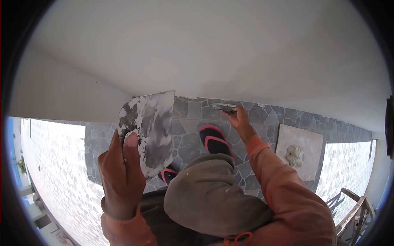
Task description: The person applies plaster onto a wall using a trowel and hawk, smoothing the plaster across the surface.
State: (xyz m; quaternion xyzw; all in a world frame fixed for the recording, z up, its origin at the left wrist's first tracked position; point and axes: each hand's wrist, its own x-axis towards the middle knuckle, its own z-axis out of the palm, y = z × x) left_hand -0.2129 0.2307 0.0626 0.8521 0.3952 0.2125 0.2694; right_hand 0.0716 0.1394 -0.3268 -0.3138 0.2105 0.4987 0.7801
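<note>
My left hand (122, 176) is closed on the near edge of a flat board (158, 131), its thumb on top; white and dark smears cover the board's face. Farther forward and to the right, my right hand (239, 120) is wrapped round a metal trowel (224, 107). The trowel's blade points left, low by the foot of the pale wall (205, 49). A gap lies between the trowel and the board.
A square slab (310, 153) with a lump of pale mix (294, 156) lies on the stone-patterned floor (186, 139) at right. A wooden frame (353, 215) stands at lower right. My feet in pink-strapped sandals (214, 139) are below.
</note>
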